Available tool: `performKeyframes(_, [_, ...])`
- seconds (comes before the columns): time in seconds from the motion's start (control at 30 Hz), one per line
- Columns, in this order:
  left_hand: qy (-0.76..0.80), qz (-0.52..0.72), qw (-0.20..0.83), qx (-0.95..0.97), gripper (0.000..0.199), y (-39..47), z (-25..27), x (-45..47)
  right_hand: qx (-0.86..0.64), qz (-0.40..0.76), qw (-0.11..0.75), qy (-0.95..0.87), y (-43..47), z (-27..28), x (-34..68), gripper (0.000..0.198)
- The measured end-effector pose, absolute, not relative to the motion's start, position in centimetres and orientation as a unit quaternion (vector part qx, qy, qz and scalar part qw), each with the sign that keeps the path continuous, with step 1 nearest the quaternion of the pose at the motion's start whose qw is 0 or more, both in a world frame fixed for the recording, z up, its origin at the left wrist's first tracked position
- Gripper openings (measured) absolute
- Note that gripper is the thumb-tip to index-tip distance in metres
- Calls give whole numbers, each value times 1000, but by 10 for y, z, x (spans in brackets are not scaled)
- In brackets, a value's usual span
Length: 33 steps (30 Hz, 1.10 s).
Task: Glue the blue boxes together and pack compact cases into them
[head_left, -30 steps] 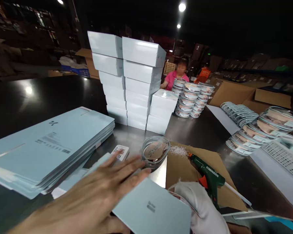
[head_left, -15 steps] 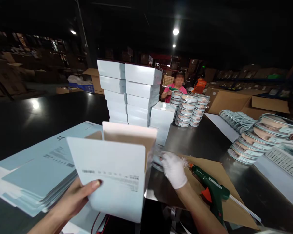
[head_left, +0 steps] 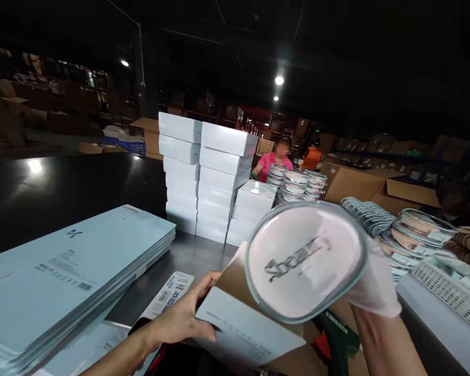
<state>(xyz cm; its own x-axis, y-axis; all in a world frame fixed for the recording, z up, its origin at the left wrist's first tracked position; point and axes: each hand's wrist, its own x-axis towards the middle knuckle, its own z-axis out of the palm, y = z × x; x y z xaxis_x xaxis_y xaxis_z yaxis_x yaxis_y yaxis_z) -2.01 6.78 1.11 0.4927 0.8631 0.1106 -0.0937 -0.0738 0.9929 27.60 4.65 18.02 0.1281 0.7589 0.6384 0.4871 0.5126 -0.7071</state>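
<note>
My left hand (head_left: 191,313) grips the near left side of an open pale-blue carton (head_left: 250,331), thumb on its outer face. The carton is tilted, and brown board shows inside. My white-gloved right hand (head_left: 376,284) holds an oval glass dish (head_left: 305,261) by its right side. The dish has a pale pink face with dark lettering and hangs over the carton's opening, hiding part of it. Most of my right fingers are behind the dish. Below my right hand lies a green glue gun (head_left: 342,334) with an orange trigger, partly covered.
Flat folded cartons (head_left: 82,261) lie stacked at the left. Closed white boxes (head_left: 223,183) stand in columns ahead. More glass dishes (head_left: 411,240) are piled at the right beside a white perforated basket (head_left: 446,292). A person in pink (head_left: 272,159) works behind further stacks.
My right hand has lifted from the table by the glue gun and now holds the glass dish over the carton. The carton has turned and moved lower, still in my left hand.
</note>
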Motion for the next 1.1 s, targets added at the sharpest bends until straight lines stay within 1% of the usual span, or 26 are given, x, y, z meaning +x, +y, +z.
performKeyframes(0.03, [309,397,606,616,101,68,8,-18,-459,153,572,-662,41,176,263,33])
performKeyframes(0.07, [309,400,607,613,100,68,4,-17,-439,164,561,-683,35,169,252,29])
performKeyframes(0.13, [317,406,605,607,104,66,-7,-17,-415,143,551,-710,24,146,239,22])
performKeyframes(0.17, [323,409,604,603,109,64,-14,-18,-416,121,563,-703,19,131,236,23])
performKeyframes(0.23, [339,416,600,594,124,60,-25,-21,-438,105,611,-650,12,97,237,36])
performKeyframes(0.3, [343,449,580,587,131,55,-33,-24,-443,159,651,-596,7,62,237,44])
performKeyframes(0.33, [332,478,559,591,129,53,-34,-25,-434,199,649,-592,5,47,235,49])
performKeyframes(0.37, [314,509,529,602,123,51,-34,-26,-427,236,632,-601,3,34,232,58])
performKeyframes(0.43, [272,547,456,647,98,47,-28,-27,-434,267,596,-621,0,15,220,73])
performKeyframes(0.47, [261,545,423,675,82,45,-23,-25,-448,261,588,-620,0,9,213,75])
performKeyframes(0.5, [263,533,400,698,70,43,-18,-23,-468,241,593,-609,1,4,205,73])
performKeyframes(0.53, [280,522,385,708,62,41,-14,-19,-493,219,604,-586,2,0,197,68])
performKeyframes(0.6, [333,533,369,685,51,38,-9,-11,-539,193,618,-538,6,-3,182,62])
performKeyframes(0.67, [382,584,364,617,35,36,-6,-3,-554,193,624,-517,8,0,173,63])
performKeyframes(0.73, [411,600,366,581,30,35,-3,0,-531,203,623,-537,8,8,176,66])
performKeyframes(0.8, [426,552,376,611,29,36,3,-4,-526,189,602,-570,5,20,195,68])
performKeyframes(0.83, [430,512,380,639,31,38,7,-8,-559,158,573,-578,3,27,211,69])
performKeyframes(0.87, [427,477,383,666,34,40,11,-14,-623,117,514,-578,1,33,230,69])
performKeyframes(0.9, [419,449,387,688,35,43,14,-19,-700,66,437,-561,-1,39,251,67])
performKeyframes(0.93, [407,430,391,705,33,46,16,-25,-783,24,324,-530,-3,44,273,62])
performKeyframes(0.97, [395,411,395,720,33,49,16,-31,-840,22,206,-501,-5,47,294,57])
performKeyframes(1.0, [383,390,399,736,37,52,15,-36,-869,30,128,-478,-6,48,313,51])
performKeyframes(1.03, [375,368,404,749,45,55,14,-40,-882,55,72,-463,-8,48,329,45])
performKeyframes(1.07, [373,345,409,758,52,57,12,-43,-884,85,49,-458,-8,46,343,38])
performKeyframes(1.1, [376,327,414,762,56,60,10,-45,-883,112,50,-454,-9,42,353,30])
